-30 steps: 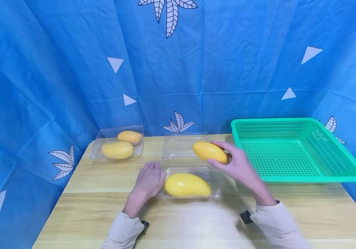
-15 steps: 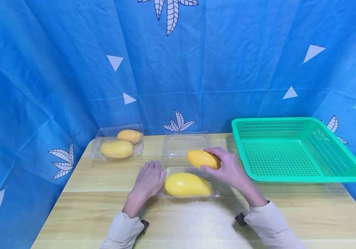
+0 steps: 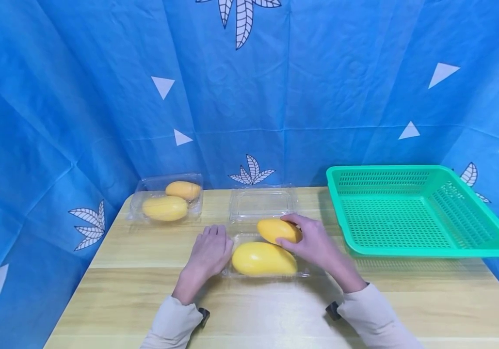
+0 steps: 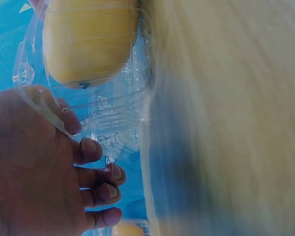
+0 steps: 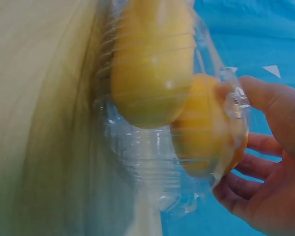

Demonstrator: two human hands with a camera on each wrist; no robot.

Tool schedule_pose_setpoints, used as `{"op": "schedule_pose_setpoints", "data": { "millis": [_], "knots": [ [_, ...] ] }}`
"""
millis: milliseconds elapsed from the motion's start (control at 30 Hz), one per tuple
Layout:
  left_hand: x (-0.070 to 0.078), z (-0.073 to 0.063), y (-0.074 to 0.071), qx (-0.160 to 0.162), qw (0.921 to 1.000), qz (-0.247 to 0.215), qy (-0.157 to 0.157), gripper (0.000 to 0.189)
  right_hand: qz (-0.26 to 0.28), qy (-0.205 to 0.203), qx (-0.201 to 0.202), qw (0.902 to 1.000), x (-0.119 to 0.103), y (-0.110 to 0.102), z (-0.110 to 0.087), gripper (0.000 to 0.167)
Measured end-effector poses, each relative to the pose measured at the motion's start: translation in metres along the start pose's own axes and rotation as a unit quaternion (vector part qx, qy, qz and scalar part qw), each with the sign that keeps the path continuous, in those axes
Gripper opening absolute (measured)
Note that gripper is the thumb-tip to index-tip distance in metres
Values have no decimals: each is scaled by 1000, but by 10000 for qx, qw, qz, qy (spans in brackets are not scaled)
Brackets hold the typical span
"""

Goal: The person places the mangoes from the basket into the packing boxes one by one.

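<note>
My right hand (image 3: 314, 242) grips a small orange-yellow mango (image 3: 275, 230) over the back part of an open clear plastic clamshell box (image 3: 303, 271). A larger yellow mango (image 3: 262, 259) lies lengthwise in the front of that box. In the right wrist view the held mango (image 5: 201, 128) shows through the clear wall, beside the larger mango (image 5: 152, 64). My left hand (image 3: 210, 249) is at the box's left end. In the left wrist view its thumb and forefinger pinch the clear rim (image 4: 44, 110), while the other fingers curl loosely below.
The box's clear lid (image 3: 260, 203) lies folded back behind it. At the back left a second clear box (image 3: 194, 211) holds two mangoes (image 3: 165, 208). A green plastic basket (image 3: 424, 252) stands on the right of the wooden table (image 3: 144, 305), before a blue curtain (image 3: 240, 97).
My right hand has brought the small mango left, down and nearer, from over the lid to the box beside the larger mango. The left hand has stayed at the box's end.
</note>
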State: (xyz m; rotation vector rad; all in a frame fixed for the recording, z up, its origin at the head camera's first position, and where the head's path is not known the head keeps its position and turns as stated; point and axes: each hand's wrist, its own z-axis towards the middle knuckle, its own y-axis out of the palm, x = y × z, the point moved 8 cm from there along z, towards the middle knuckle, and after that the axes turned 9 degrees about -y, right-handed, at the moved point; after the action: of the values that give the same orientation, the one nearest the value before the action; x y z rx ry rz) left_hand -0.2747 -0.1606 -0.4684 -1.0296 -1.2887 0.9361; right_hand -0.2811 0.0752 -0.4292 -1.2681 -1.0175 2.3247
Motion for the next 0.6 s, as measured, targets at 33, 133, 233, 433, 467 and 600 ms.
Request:
{"op": "schedule_pose_setpoints", "data": {
  "millis": [33,133,233,433,467,600],
  "knots": [
    [0,0,0,-8,10000,0,-6,20,-5,21,-17,10000,1,2,0,55],
    [-1,1,0,-15,10000,16,-19,20,-92,56,-68,9999,2,6,0,56],
    [-3,1,-1,-19,10000,11,-30,19,-163,35,-78,9998,2,9,0,56],
    [-4,0,0,-123,9998,-146,-34,18,-312,-190,-1,9993,3,13,3,55],
    [-3,0,-1,-128,9997,-184,-14,17,-347,-212,-5,9992,4,14,3,55],
    [-2,-1,-2,-110,9996,-253,55,18,-629,-286,-130,9975,8,18,4,55]
  ]
}}
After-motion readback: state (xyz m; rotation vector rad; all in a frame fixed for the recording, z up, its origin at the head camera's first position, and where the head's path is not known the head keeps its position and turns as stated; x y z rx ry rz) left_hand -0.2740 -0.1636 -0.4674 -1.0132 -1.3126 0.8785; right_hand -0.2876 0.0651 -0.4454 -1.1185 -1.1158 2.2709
